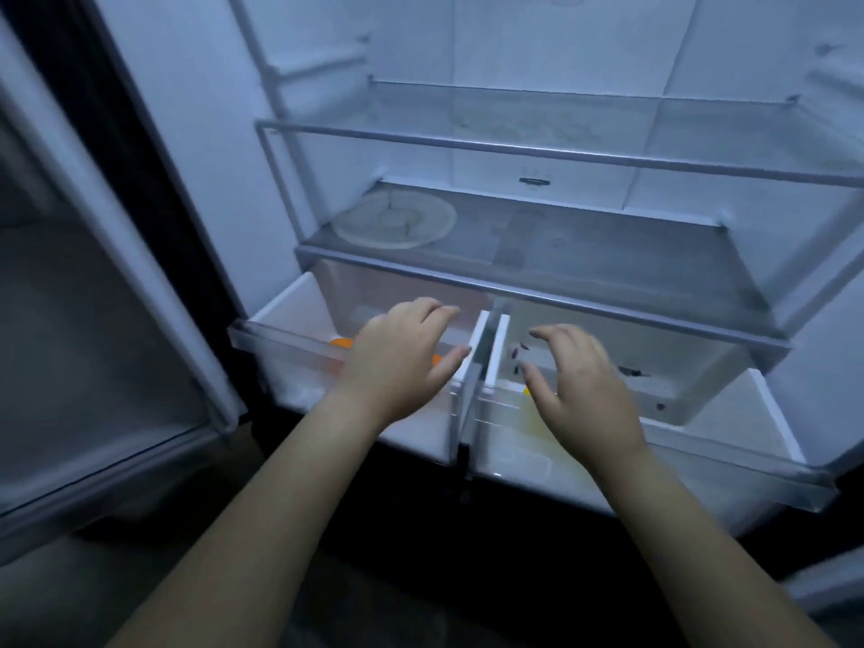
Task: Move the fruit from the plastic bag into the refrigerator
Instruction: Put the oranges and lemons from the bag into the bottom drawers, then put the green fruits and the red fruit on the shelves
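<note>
Head view: left grip (402, 357) and right grip (579, 385) hover, fingers loosely spread, holding nothing, above the pulled-out left crisper drawer (276, 336) and right crisper drawer (766, 413) of the refrigerator (514, 63). The orange fruit (341, 342) lies in the left one, partly hidden.

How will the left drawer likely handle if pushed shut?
The left drawer looks like thin clear plastic, so probably light and easy to slide. The orange fruit inside looks round and may roll when it moves.
</note>
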The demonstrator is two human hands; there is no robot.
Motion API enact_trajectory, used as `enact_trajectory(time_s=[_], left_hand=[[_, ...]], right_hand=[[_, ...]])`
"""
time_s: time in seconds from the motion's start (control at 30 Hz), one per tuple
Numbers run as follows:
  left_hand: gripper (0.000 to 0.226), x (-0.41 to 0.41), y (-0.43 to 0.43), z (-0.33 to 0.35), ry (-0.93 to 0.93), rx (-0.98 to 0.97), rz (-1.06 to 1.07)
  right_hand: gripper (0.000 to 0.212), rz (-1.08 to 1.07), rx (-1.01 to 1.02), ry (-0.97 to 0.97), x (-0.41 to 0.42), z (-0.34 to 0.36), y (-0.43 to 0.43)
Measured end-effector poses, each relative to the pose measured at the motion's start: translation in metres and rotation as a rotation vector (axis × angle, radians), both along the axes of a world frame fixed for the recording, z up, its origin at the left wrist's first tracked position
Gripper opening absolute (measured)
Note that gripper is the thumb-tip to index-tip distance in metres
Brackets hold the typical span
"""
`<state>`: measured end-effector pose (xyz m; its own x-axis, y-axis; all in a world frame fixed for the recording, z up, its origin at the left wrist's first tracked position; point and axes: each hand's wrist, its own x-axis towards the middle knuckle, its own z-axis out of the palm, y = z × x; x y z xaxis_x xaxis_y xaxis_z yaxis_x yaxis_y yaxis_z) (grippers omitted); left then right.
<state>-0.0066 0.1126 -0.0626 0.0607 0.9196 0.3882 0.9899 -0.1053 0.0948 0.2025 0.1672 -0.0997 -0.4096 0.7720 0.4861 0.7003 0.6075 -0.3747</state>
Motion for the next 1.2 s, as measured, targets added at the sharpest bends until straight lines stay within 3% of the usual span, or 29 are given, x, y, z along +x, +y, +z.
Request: enact_trajectory(time_s=[0.43, 0.73, 1.2], left_hand=[[0.071, -0.146, -0.206, 0.02, -0.028, 0.04, 0.502], [0.067, -0.228, -0.359, 0.024, -0.008, 0.017, 0.811], [0.068, -0.292, -0.587, -0.009, -0.129, 0.133, 1.219]], right_hand=[[0.036, 0.471, 0.082, -0.052, -0.204, 0.03, -0.099], [0.047, 0.722, 0.095, -0.126, -0.331, 0.052, -0.23], [0.055, 1.186, 0.072, -0.193, -0.474, 0.04, -0.451]])
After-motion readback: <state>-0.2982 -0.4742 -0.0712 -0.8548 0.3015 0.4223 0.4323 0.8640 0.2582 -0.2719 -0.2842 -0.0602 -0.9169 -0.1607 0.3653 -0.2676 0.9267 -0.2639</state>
